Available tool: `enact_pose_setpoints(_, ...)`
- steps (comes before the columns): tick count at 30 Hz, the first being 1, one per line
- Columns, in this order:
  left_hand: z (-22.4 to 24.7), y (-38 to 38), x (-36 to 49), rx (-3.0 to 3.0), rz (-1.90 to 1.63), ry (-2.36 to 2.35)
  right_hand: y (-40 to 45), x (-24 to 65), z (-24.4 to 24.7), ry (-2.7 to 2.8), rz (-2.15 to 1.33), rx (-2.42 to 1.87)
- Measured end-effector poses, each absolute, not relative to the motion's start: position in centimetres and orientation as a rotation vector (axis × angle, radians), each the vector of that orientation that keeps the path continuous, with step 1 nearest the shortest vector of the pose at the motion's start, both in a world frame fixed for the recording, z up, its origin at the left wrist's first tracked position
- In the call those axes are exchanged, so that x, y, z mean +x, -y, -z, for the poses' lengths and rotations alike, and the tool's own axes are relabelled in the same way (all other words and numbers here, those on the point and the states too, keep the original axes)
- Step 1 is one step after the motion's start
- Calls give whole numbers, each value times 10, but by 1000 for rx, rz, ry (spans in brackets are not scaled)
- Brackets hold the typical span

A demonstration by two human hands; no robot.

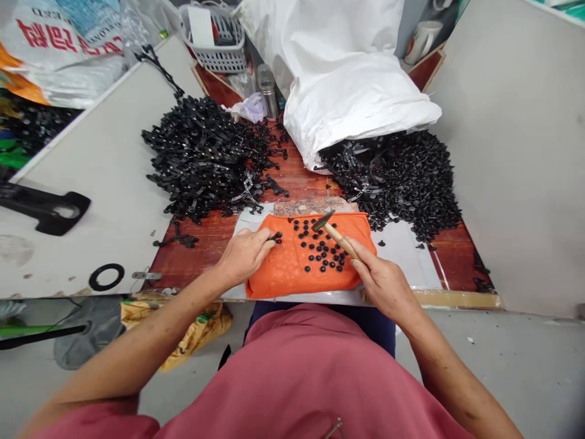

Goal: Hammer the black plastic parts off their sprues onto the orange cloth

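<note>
our left hand (247,253) pinches a small black part (276,238) in a narrow grip at the left edge of the orange pad (278,268). our right hand (386,281) is wrapped around the wooden handle of a hammer (342,241), its head over the pad near the far edge. before us, black caps (323,263) lie scattered across the pad's middle and right, and the pad sits at the table's (299,183) front edge. one black heap (201,152) covers the table's left side; another (415,183), by the right edge, meets the mouth of a white sack (351,73).
</note>
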State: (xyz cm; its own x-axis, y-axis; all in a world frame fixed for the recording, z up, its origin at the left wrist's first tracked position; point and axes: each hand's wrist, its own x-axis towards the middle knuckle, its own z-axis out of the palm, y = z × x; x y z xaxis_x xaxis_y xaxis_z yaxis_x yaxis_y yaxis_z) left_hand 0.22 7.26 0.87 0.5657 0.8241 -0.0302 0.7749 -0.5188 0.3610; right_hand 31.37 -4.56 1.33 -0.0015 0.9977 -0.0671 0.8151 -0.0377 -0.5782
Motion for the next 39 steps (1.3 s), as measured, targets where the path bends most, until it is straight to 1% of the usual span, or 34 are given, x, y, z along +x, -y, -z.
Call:
enact_pose_setpoints(2, -7, -66, 18, 2255, -308, -1392, 51, 314, -9, 1854, -674, -1937)
enact_pose_setpoints(4, -4, -61, 31, 2153, -354, -1336, 56, 314, -5, 1844, -678, -1944)
enact_pose_setpoints(7, 2, -57, 42, 2135, -401, -1250, 60, 318, -2, 1845, -673, -1928)
enact_pose_setpoints(16, -1, -61, 51, 1992, -489, -1360, 63, 312, -4, 1848, -695, -1904)
enact_pose_setpoints(24, -3, -57, 55, 1586, -545, -1162, 48, 294, -10, 1697, -878, -1734)
enact_pose_setpoints(28, -10, -39, 67, 1478, -480, -1036, 27, 274, -9, 1570, -1070, -1562)
enact_pose_setpoints(32, -15, -25, 74, 1590, -484, -1008, 15, 256, -4, 1375, -1320, -1301)
enact_pose_setpoints(36, -21, -16, 67, 1944, -402, -1124, 18, 249, -3, 1160, -1481, -1309)
enact_pose_setpoints(39, -21, -5, 60, 2024, -280, -1087, 21, 246, -6, 1062, -1482, -1351)
